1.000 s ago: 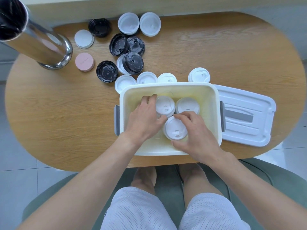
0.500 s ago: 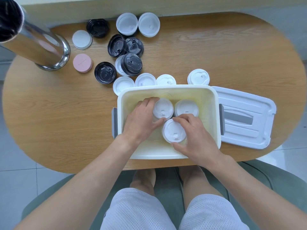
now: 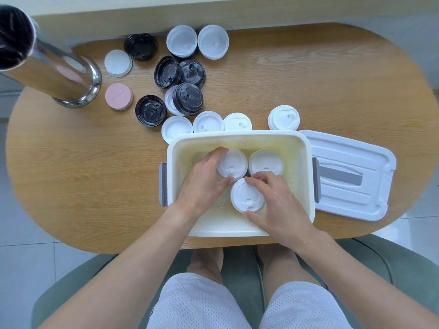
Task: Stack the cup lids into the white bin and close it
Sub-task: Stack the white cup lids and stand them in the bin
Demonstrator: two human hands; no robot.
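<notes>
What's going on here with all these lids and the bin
A seated person is packing cup lids into the white bin. The left hand grips one white lid, the right hand another. Black lids wait on the table; the bin's cover lies beside it.

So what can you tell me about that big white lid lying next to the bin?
The bin lid is a rounded rectangle of white, plastic-looking material with a raised rim and stepped panels. A grey bar, seemingly a handle, sits in a recess at its middle. It is off the white bin and lies flat on the wooden table, to the bin's right, close by the grey latch on that side; whether they touch is unclear. Its near right corner reaches the table edge. Neither hand touches it.
</notes>
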